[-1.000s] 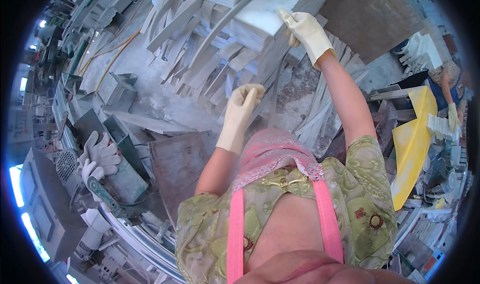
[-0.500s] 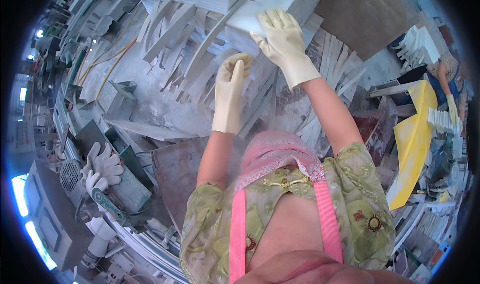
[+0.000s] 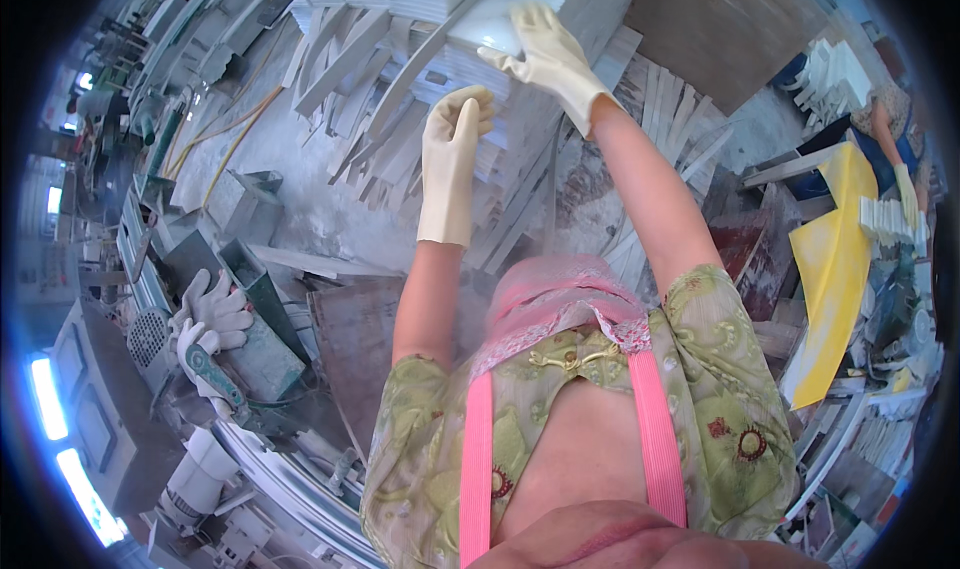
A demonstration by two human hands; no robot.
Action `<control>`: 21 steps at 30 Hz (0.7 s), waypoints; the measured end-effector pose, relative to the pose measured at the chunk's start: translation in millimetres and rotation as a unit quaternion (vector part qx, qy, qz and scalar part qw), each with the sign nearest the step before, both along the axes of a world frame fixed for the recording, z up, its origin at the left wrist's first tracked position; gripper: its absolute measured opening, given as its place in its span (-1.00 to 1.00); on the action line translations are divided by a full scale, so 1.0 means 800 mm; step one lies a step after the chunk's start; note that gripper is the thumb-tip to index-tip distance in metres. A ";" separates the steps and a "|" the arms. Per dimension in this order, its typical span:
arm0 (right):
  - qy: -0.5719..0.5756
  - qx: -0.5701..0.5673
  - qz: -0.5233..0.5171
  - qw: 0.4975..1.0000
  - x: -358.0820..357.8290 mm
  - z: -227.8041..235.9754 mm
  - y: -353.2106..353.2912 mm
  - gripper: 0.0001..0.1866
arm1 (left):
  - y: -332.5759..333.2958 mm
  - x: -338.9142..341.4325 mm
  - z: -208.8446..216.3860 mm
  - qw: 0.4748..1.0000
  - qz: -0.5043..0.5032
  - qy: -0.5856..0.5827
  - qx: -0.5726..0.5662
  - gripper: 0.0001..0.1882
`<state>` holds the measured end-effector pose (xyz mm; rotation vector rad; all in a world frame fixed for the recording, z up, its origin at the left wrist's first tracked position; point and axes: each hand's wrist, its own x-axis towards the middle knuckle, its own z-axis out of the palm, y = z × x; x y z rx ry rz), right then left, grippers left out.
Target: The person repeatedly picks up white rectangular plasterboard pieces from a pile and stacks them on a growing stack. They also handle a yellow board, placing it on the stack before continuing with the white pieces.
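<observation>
Slabs point(image 3: 500, 17), pale and glossy on top, lie in a squared stack, layered flush, presumably so the weight bears evenly and the edges line up. Over the stack's near corner lies the right hand point(image 3: 548, 61), palm down, fingers spread wide and thumb well apart; nothing shows gripped in it. So flat a hand suits pressing or steadying rather than lifting, though the contact under the palm is hidden.

The left hand point(image 3: 455, 154) hangs just off the stack's near edge, raised, fingers curled in, thumb upright beside them. The gap looks narrow; whether anything thin sits inside the curl, I cannot tell. Both hands wear cream rubber, likely against rough edges and dust.

Strips point(image 3: 345, 64) jut out past the stack's left edge at uneven angles, perhaps because they are loose offcuts, not sorted pieces. Right of the stack, a brown board point(image 3: 725, 34) lies flat, apart from the hands. White gloves point(image 3: 213, 314) drape over the rim of a green box point(image 3: 270, 364) at the left, possibly parked there as spares within reach.

Far to the right, a yellow sheet point(image 3: 835, 279) hangs bent, maybe as a screen, near a co-worker's gloved hand point(image 3: 906, 194).
</observation>
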<state>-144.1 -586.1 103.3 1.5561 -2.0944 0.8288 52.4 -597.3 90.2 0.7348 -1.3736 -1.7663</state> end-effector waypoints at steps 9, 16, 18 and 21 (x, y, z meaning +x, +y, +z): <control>-0.437 0.173 -0.046 0.881 0.006 -0.079 0.377 -0.55 | 0.146 -0.060 -0.061 0.936 -0.324 -0.135 -0.004 -0.55; -0.719 -0.121 -0.047 0.683 0.149 -0.105 0.639 -0.43 | 0.281 -0.106 -0.066 0.752 -0.650 -0.113 -0.011 -0.25; -0.595 -0.182 0.057 0.781 0.168 -0.111 0.666 -0.50 | 0.351 -0.122 -0.047 0.653 -0.752 -0.083 -0.022 -0.16; -0.578 -0.257 -0.070 0.771 0.175 -0.141 0.685 -0.54 | 0.472 -0.130 -0.041 0.500 -0.843 -0.187 -0.068 -0.31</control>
